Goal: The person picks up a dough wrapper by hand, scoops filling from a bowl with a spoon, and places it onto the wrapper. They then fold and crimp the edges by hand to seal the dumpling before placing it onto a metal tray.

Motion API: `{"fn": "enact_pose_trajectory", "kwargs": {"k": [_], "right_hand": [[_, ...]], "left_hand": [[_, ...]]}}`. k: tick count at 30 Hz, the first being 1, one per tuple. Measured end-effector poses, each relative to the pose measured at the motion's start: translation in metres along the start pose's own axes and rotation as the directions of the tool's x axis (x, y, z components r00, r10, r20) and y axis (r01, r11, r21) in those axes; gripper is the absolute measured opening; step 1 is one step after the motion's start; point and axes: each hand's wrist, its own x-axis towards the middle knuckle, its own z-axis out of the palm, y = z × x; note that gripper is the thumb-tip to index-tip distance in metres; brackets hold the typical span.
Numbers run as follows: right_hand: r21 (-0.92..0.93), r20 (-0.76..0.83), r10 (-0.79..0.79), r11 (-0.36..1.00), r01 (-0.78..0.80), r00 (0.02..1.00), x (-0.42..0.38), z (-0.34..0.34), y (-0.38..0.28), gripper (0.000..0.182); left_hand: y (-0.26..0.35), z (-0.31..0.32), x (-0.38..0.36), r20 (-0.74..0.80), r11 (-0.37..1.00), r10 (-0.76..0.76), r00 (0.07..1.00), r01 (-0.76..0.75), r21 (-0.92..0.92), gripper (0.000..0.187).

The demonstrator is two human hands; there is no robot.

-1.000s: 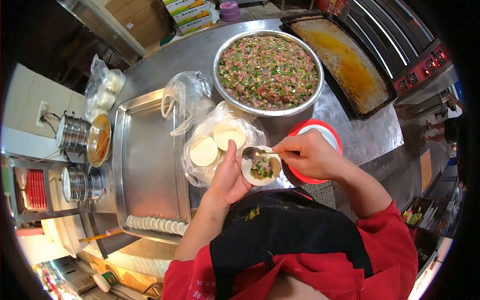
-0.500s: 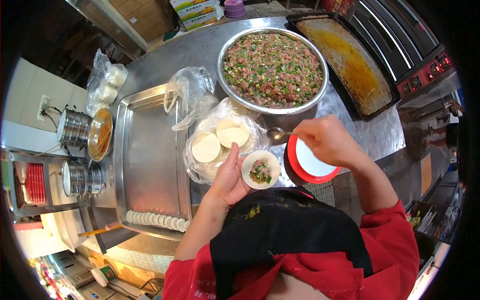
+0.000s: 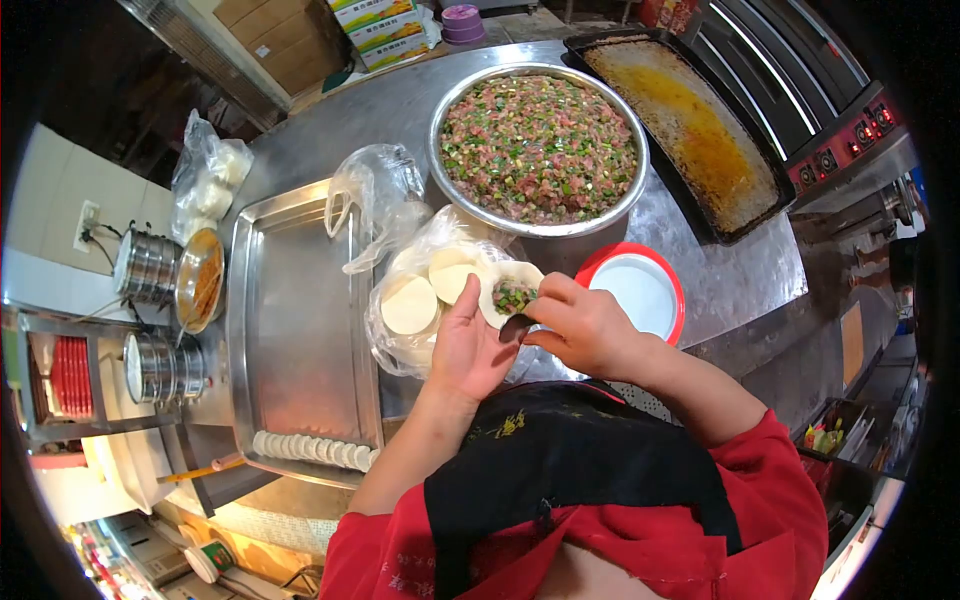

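My left hand supports a round dumpling wrapper from below, its thumb raised beside it. A small heap of meat and green onion filling lies on the wrapper. At the wrapper's right edge, my right hand is closed on a spoon, whose dark bowl shows by the left fingers. The wrapper's right side is partly hidden by my right fingers. Stacks of wrappers sit in a clear plastic bag just left of my hands.
A large steel bowl of filling stands ahead. Beside it are a red-rimmed white bowl and a dark oily baking pan. A steel tray on the left holds a row of dumplings along its near edge.
My right hand has moved left and down from above the red-rimmed bowl to the wrapper, bringing the spoon along. The wrapper has shifted slightly up and now looks tilted.
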Motion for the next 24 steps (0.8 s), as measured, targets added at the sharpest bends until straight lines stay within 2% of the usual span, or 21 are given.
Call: {"fn": "enact_pose_trajectory", "kwargs": {"k": [1,3,6,7,8,9,10,11,12,13,15,16,17,18,19,20,22,24], "right_hand": [[-0.001,0.0,0.002,1.0,-0.002,1.0,-0.001,0.001,0.002,0.015],[-0.09,0.101,-0.095,0.99,0.105,0.99,-0.001,0.0,0.005,0.016],[-0.072,0.076,-0.056,0.996,0.062,0.996,-0.003,0.003,0.003,0.014],[-0.073,0.073,-0.058,0.995,0.063,0.996,-0.002,0.003,0.002,0.014],[0.051,0.015,0.005,0.999,-0.006,1.0,-0.001,0.004,0.0,0.013],[0.178,-0.035,0.075,0.982,-0.067,0.997,0.0,0.004,-0.002,0.013],[0.179,-0.04,0.076,0.981,-0.068,0.996,0.002,0.003,-0.004,0.013],[0.235,-0.013,0.179,0.957,-0.171,0.984,0.003,0.001,-0.005,0.015],[0.287,0.018,0.279,0.918,-0.273,0.96,0.004,-0.001,-0.007,0.017],[0.288,0.011,0.284,0.917,-0.275,0.959,0.005,-0.003,-0.007,0.017],[0.383,0.156,0.465,0.785,-0.487,0.872,0.007,-0.006,-0.007,0.021],[0.384,0.15,0.471,0.783,-0.49,0.87,0.007,-0.008,-0.008,0.021],[0.424,0.192,0.506,0.73,-0.536,0.841,0.008,-0.009,-0.009,0.021],[0.461,0.237,0.535,0.672,-0.579,0.811,0.009,-0.01,-0.009,0.021],[0.464,0.233,0.539,0.67,-0.58,0.81,0.01,-0.011,-0.009,0.021],[0.474,0.238,0.555,0.65,-0.594,0.797,0.01,-0.012,-0.009,0.021],[0.489,0.234,0.577,0.626,-0.608,0.782,0.011,-0.018,-0.01,0.02],[0.596,0.21,0.629,0.525,-0.608,0.749,0.012,-0.027,-0.013,0.014]], "left_hand": [[0.0,0.0,0.0,-0.005,0.999,-0.032,0.999,0.032,0.011,0.046],[0.001,0.002,-0.001,-0.026,0.996,-0.066,0.997,0.068,0.065,0.047],[0.002,0.004,-0.001,-0.106,0.994,-0.072,0.992,0.08,0.073,0.04],[0.003,0.002,-0.001,-0.213,0.97,0.008,0.977,0.044,0.238,0.036],[0.003,0.001,-0.002,-0.303,0.916,0.103,0.947,0.028,0.4,0.034],[0.005,0.006,-0.003,-0.303,0.915,0.103,0.947,0.03,0.403,0.034],[0.009,0.017,-0.007,-0.321,0.849,0.127,0.938,0.065,0.524,0.032],[0.013,0.023,-0.009,-0.336,0.767,0.151,0.93,0.104,0.633,0.031],[0.019,0.024,-0.013,-0.279,0.771,0.078,0.957,0.12,0.625,0.033],[0.021,0.024,-0.015,-0.278,0.768,0.072,0.958,0.125,0.629,0.033],[0.022,0.023,-0.021,-0.105,0.446,0.028,0.994,0.082,0.891,0.039],[0.024,0.02,-0.023,0.048,0.258,0.019,0.999,-0.051,0.965,0.041],[0.023,0.017,-0.023,0.049,0.256,0.012,0.999,-0.05,0.966,0.041],[0.02,0.013,-0.022,0.1,0.196,0.03,0.995,-0.104,0.975,0.039],[0.018,0.012,-0.021,0.152,0.135,0.045,0.987,-0.157,0.978,0.036],[0.015,0.014,-0.022,0.151,0.133,0.039,0.988,-0.155,0.979,0.036],[0.011,0.026,-0.022,-0.075,0.287,0.1,0.992,0.043,0.957,0.03],[0.009,0.029,-0.023,-0.064,0.324,0.133,0.989,0.018,0.946,0.029]]}}
